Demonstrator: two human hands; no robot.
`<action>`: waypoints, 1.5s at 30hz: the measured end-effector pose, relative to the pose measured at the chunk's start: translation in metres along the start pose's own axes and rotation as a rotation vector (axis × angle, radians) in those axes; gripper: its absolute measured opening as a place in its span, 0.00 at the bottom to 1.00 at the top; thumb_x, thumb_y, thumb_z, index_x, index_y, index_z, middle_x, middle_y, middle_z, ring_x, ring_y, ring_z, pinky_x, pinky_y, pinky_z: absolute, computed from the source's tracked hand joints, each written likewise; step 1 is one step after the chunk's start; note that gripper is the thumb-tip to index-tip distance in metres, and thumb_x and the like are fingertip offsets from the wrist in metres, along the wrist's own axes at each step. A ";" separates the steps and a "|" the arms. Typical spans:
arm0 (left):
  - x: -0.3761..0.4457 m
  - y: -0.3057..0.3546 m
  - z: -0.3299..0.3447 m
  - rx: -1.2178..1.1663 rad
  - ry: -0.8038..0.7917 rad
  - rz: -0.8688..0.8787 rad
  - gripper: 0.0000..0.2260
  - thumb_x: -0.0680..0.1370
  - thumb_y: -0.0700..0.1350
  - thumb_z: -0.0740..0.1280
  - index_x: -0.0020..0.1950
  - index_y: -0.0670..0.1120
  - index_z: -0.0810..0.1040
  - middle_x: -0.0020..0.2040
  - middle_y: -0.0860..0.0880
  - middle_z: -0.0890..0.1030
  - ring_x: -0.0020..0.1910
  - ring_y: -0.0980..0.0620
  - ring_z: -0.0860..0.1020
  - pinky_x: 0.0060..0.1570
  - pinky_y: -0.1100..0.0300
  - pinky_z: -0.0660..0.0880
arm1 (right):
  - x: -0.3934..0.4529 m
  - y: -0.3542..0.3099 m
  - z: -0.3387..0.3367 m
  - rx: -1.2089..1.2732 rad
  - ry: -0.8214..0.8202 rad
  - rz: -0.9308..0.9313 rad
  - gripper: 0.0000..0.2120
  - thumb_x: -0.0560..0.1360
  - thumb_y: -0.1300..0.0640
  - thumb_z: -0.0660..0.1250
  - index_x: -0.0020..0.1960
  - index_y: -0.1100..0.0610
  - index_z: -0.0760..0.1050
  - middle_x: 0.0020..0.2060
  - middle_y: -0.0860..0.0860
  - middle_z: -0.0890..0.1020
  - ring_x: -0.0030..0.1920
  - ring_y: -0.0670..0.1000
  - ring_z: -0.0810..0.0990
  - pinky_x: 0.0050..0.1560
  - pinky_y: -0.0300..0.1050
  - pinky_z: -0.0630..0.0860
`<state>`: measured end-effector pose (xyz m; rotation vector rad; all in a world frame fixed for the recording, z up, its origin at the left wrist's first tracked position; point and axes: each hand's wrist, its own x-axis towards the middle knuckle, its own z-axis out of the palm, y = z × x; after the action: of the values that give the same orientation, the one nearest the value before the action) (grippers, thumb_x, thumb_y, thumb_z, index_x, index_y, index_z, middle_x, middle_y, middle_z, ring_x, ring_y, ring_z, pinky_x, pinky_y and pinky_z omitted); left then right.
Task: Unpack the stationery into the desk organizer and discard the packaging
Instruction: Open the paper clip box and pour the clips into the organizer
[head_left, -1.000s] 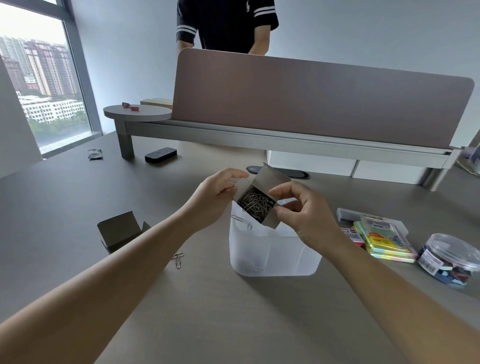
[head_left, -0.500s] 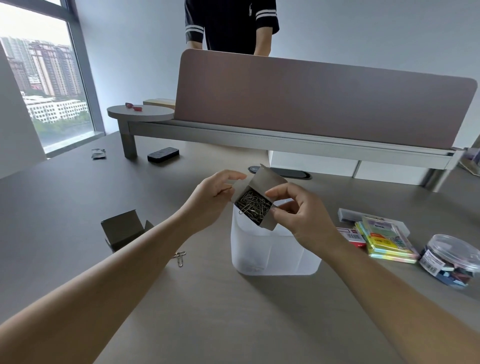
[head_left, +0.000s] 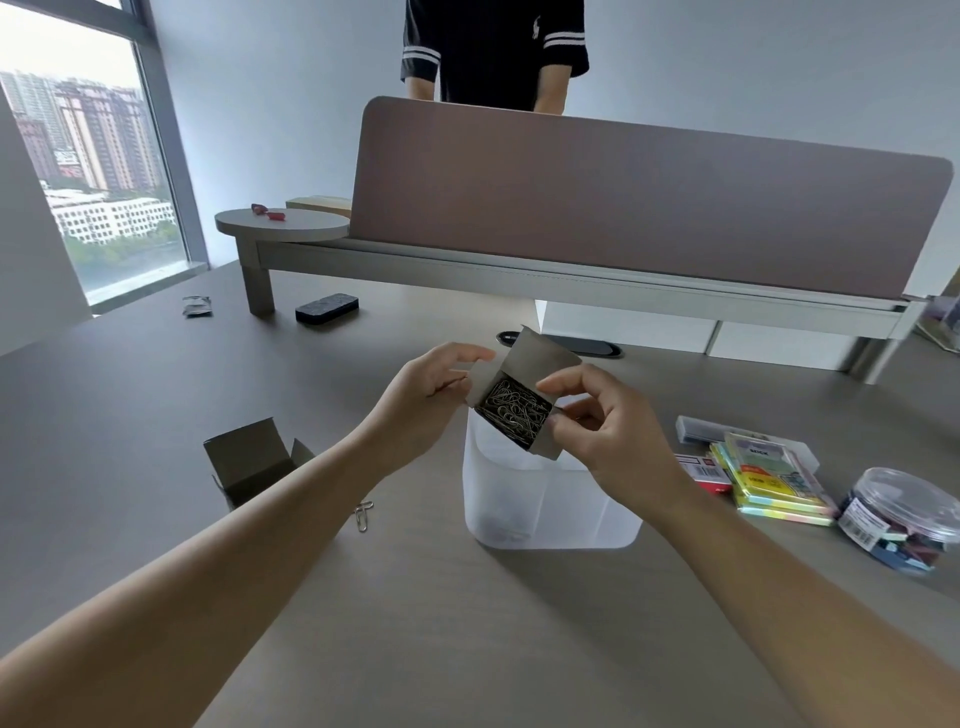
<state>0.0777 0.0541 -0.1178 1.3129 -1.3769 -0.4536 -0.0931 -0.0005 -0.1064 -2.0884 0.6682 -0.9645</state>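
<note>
Two hands hold a small cardboard box (head_left: 524, 402) up in the air, right over the white desk organizer (head_left: 550, 504). The box flap is open and stands up at the far side. Inside the box is a heap of shiny paper clips (head_left: 514, 413).

The left hand (head_left: 426, 400) is at 9 o'clock from the box. Its fingers are bent round the box's left side and its thumb reaches over the top edge. The right hand (head_left: 602, 431) is at 3 o'clock from the box. Its thumb and first finger pinch the box's right edge, and the other fingers are curled in loosely.

The organizer stands on the gray table (head_left: 156, 415), just under the box and touching neither hand.

At 8 o'clock from the organizer an empty open box (head_left: 249, 462) lies on the table. Near it sit two loose clips (head_left: 362, 515). At 3 o'clock lies a stack of sticky notes (head_left: 769, 483), and next to it stands a round clear tub (head_left: 904, 519) with a lid.
</note>
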 end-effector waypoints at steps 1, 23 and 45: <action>-0.001 -0.001 0.000 -0.004 -0.002 0.000 0.16 0.76 0.30 0.56 0.51 0.50 0.73 0.41 0.54 0.78 0.33 0.67 0.76 0.40 0.75 0.69 | 0.000 0.000 0.000 0.003 0.002 -0.005 0.16 0.71 0.64 0.64 0.38 0.41 0.71 0.32 0.41 0.76 0.32 0.36 0.74 0.32 0.27 0.70; -0.004 -0.002 0.002 -0.006 -0.030 -0.031 0.21 0.74 0.28 0.55 0.46 0.54 0.74 0.42 0.53 0.80 0.36 0.67 0.78 0.45 0.72 0.72 | -0.002 0.000 0.000 0.070 0.005 0.006 0.07 0.63 0.54 0.65 0.37 0.42 0.73 0.31 0.42 0.76 0.31 0.38 0.74 0.33 0.28 0.70; -0.008 -0.002 0.000 -0.005 -0.007 -0.044 0.22 0.75 0.28 0.55 0.45 0.57 0.74 0.43 0.55 0.80 0.38 0.66 0.78 0.49 0.66 0.72 | -0.005 -0.002 0.001 0.055 -0.008 -0.029 0.17 0.69 0.67 0.66 0.37 0.44 0.72 0.35 0.44 0.76 0.33 0.36 0.73 0.34 0.25 0.70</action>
<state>0.0769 0.0608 -0.1229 1.3403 -1.3544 -0.4918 -0.0949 0.0051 -0.1074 -2.0581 0.6018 -0.9791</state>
